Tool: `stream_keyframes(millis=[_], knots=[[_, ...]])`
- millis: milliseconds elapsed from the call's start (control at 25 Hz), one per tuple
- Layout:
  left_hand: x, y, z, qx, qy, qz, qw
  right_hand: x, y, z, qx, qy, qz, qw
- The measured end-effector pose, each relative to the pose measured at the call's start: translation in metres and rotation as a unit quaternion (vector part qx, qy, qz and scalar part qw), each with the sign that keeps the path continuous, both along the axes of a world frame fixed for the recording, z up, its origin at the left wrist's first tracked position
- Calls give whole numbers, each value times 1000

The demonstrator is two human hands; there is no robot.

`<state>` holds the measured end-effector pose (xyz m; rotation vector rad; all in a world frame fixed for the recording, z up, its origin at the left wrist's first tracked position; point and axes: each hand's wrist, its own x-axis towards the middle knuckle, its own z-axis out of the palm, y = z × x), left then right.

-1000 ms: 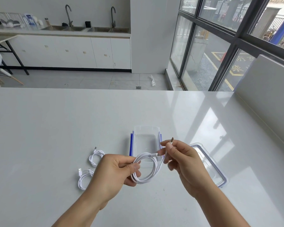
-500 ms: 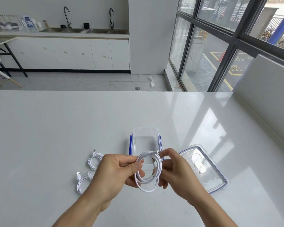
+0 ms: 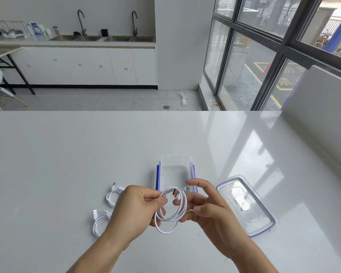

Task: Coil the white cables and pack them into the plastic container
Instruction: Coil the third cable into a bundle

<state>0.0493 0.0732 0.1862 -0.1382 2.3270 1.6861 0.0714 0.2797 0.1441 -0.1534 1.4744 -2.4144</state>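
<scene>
My left hand (image 3: 134,211) pinches a coiled white cable (image 3: 171,215) between thumb and fingers, just above the table and in front of the container. Both plugs lie at the top of the coil. My right hand (image 3: 207,209) is right of the coil with its fingers spread, the lower ones behind the loops. The clear plastic container (image 3: 174,160) with blue side clips stands behind the hands with nothing in it. Two more coiled white cables lie on the table to the left, one farther (image 3: 113,196) and one nearer (image 3: 99,221).
The container's clear lid (image 3: 246,205) with a blue rim lies flat to the right of my right hand. The white table (image 3: 67,154) stretches wide on all sides. A raised white ledge (image 3: 323,119) runs along its right edge.
My right hand brought the cable's free end down into the coil, then let go and spread its fingers. The left hand kept its hold on the loops.
</scene>
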Motion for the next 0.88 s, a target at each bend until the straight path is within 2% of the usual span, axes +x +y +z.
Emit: stream_keyframes(millis=[120, 240, 440, 560, 600, 760, 880], knots=[[-1, 0, -1, -54, 39, -2, 998, 6, -14, -4, 88, 50, -55, 993], [0, 3, -2, -121, 97, -17, 988, 6, -27, -6, 180, 70, -133, 972], [0, 5, -6, -108, 90, -10, 990, 9, -32, -15, 248, 142, -185, 940], [-1, 3, -10, -60, 53, 19, 997, 10, -32, -16, 257, 184, -222, 922], [-1, 2, -11, -48, 40, 30, 998, 10, -31, -13, 236, 177, -245, 923], [-1, -1, -16, 54, 2, 95, 994, 13, -21, 0, 4, 88, -309, 947], [1, 1, -18, 85, 23, 91, 992, 10, -12, 8, -79, -18, -315, 946]])
